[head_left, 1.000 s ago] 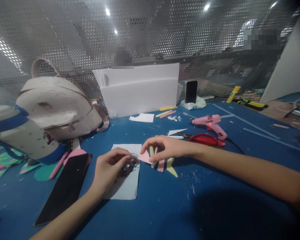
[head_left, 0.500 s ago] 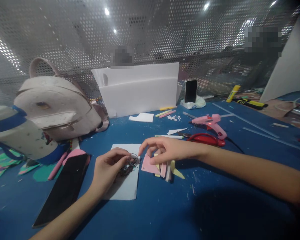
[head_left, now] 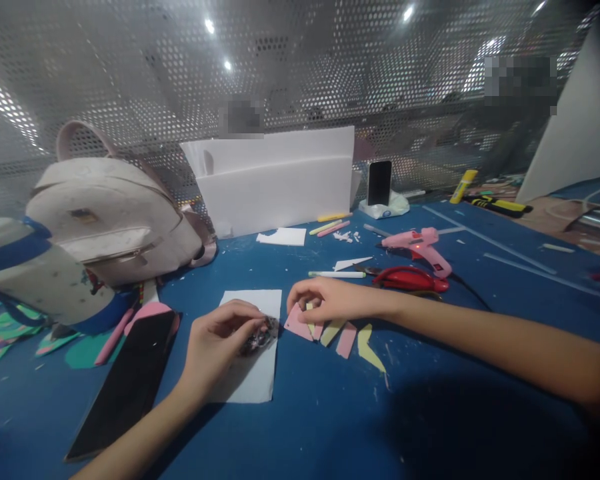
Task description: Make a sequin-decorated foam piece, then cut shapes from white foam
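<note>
My left hand [head_left: 225, 340] is closed in a pinch at a dark, shiny clump of small metal pieces [head_left: 261, 339] lying on a white sheet [head_left: 250, 380]. A small metal ring seems to be at its fingertips, though the detail is blurred. Over to the right, my right hand [head_left: 330, 299] has its fingers curled onto a pink paper piece [head_left: 299, 324] with a small hole near its corner. Fanned out below that hand are more cut strips, among them a pink strip [head_left: 347, 340] and a bent yellow strip [head_left: 369, 350]. Its fingertips partly cover the upper strips.
Behind the right forearm lie red-handled pliers [head_left: 410, 279] and a pink glue gun [head_left: 420, 247] with its cord. A dark phone [head_left: 125, 387] lies left of the sheet, near a large bottle [head_left: 50, 273] and a pale backpack [head_left: 105, 207]. White boards [head_left: 280, 193] stand at the back.
The pink and yellow strips, bunched beneath my right hand before, now lie spread to the right. That hand's fingers have curled in. My left hand has dipped slightly towards the metal clump.
</note>
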Tool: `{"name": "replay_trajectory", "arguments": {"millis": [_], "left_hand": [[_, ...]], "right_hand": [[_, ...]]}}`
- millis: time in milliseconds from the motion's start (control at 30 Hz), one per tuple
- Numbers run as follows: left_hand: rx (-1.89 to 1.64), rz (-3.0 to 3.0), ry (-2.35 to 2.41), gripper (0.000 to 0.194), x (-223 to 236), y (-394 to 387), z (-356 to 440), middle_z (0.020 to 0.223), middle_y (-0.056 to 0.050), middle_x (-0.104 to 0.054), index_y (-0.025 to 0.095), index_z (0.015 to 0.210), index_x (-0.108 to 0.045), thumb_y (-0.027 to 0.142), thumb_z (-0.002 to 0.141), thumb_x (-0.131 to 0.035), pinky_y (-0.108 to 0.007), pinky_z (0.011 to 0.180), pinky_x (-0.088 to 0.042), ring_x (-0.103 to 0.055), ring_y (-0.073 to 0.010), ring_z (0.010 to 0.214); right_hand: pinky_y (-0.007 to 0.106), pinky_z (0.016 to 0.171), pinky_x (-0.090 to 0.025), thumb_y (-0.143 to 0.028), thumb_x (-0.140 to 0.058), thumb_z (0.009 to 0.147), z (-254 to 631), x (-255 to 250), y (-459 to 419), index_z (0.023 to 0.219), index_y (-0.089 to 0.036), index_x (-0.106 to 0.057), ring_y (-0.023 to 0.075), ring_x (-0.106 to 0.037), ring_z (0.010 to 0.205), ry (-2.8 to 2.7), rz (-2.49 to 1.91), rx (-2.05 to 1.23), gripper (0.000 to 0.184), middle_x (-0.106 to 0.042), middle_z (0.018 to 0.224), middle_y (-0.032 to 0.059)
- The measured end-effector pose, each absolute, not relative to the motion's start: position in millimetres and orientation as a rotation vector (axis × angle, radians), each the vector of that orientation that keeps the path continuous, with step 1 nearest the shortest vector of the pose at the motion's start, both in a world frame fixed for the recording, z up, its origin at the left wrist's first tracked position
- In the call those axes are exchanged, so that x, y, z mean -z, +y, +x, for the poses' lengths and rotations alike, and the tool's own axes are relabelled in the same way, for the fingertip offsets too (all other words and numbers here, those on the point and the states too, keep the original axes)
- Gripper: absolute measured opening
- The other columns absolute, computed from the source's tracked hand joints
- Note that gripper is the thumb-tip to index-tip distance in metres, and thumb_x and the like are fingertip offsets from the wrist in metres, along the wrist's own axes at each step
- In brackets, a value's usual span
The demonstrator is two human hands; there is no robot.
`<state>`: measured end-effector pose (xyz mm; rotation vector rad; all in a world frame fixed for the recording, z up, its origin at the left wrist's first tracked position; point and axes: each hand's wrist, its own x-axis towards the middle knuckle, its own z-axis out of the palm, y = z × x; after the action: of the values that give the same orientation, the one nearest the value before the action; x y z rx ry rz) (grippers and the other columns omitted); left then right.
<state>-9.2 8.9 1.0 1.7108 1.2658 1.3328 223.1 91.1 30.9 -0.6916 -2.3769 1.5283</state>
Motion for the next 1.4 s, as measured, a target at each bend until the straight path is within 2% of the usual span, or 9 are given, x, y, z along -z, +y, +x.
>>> {"name": "replay_trajectory", "arguments": {"millis": [133,233,300,533,700,833,1000,1233,1400], "left_hand": [[-1.313,1.696,1.271,0.006,-3,6,-8,0.079,-0.001,-0.070,0.021,0.082,-0.071,0.016,0.079,-0.069,-0.020,0.065,-0.051,-0.065,-0.0129,0.072],[-1.304,1.606,1.224,0.021,-4,6,-6,0.075,0.000,-0.070,0.023,0.101,-0.063,0.016,0.081,-0.067,-0.021,0.061,-0.052,-0.067,-0.0132,0.069],[-1.302,1.580,1.204,0.026,-7,7,-5,0.073,0.000,-0.069,0.023,0.106,-0.059,0.016,0.082,-0.066,-0.021,0.060,-0.052,-0.067,-0.0136,0.067],[-1.400,1.622,1.243,0.025,-24,7,0,0.072,0.000,-0.066,0.019,0.104,-0.059,0.017,0.080,-0.068,-0.023,0.060,-0.053,-0.066,-0.0141,0.066],[-1.423,1.641,1.190,0.024,-45,7,15,0.072,0.001,-0.065,0.021,0.104,-0.058,0.018,0.082,-0.067,-0.024,0.059,-0.054,-0.070,-0.0176,0.071],[-1.462,1.679,1.145,0.023,-64,11,24,0.070,0.001,-0.064,0.021,0.105,-0.058,0.017,0.084,-0.065,-0.025,0.061,-0.055,-0.071,-0.0181,0.072],[-1.504,1.729,1.068,0.026,-83,14,34,0.066,0.002,-0.062,0.020,0.106,-0.059,0.015,0.082,-0.068,-0.026,0.058,-0.054,-0.070,-0.0193,0.070],[-1.521,1.722,1.025,0.028,-84,16,40,0.069,0.001,-0.062,0.020,0.104,-0.059,0.017,0.079,-0.070,-0.023,0.049,-0.049,-0.066,-0.0162,0.060],[-1.499,1.697,1.071,0.027,-80,16,35,0.070,0.001,-0.062,0.021,0.105,-0.059,0.017,0.080,-0.070,-0.023,0.048,-0.048,-0.068,-0.0176,0.063]], "right_hand": [[0.022,0.065,-0.051,-0.021,-0.054,0.084,224,-28,92,0.104,-0.016,-0.057,0.0117,-0.066,0.073,-2.358,-0.678,-1.577,0.021,-0.063,0.096,0.0053],[0.022,0.065,-0.051,-0.018,-0.054,0.083,224,-28,92,0.103,-0.016,-0.058,0.0113,-0.066,0.071,-2.377,-0.692,-1.552,0.021,-0.064,0.097,0.0053],[0.021,0.065,-0.051,-0.017,-0.055,0.082,224,-28,93,0.103,-0.015,-0.059,0.0111,-0.066,0.071,-2.388,-0.712,-1.538,0.021,-0.065,0.098,0.0056],[0.021,0.065,-0.049,-0.015,-0.054,0.081,227,-25,100,0.103,-0.015,-0.060,0.0104,-0.064,0.072,-2.422,-0.714,-1.467,0.023,-0.064,0.095,0.0054],[0.020,0.062,-0.048,-0.017,-0.057,0.081,227,-23,105,0.100,-0.014,-0.063,0.0106,-0.061,0.070,-2.441,-0.747,-1.435,0.020,-0.064,0.085,0.0034],[0.020,0.062,-0.048,-0.022,-0.060,0.082,227,-23,107,0.101,-0.014,-0.064,0.0115,-0.060,0.074,-2.439,-0.734,-1.464,0.022,-0.065,0.092,0.0053],[0.022,0.067,-0.053,-0.017,-0.056,0.083,227,-23,106,0.105,-0.013,-0.063,0.0124,-0.064,0.078,-2.431,-0.702,-1.562,0.024,-0.065,0.099,0.0075],[0.022,0.063,-0.054,-0.022,-0.054,0.087,227,-23,104,0.108,-0.012,-0.058,0.0097,-0.065,0.067,-2.427,-0.678,-1.649,0.024,-0.064,0.100,0.0081],[0.019,0.061,-0.049,-0.016,-0.054,0.084,227,-28,100,0.105,-0.013,-0.062,0.0099,-0.063,0.071,-2.476,-0.695,-1.542,0.023,-0.065,0.098,0.0067]]}}
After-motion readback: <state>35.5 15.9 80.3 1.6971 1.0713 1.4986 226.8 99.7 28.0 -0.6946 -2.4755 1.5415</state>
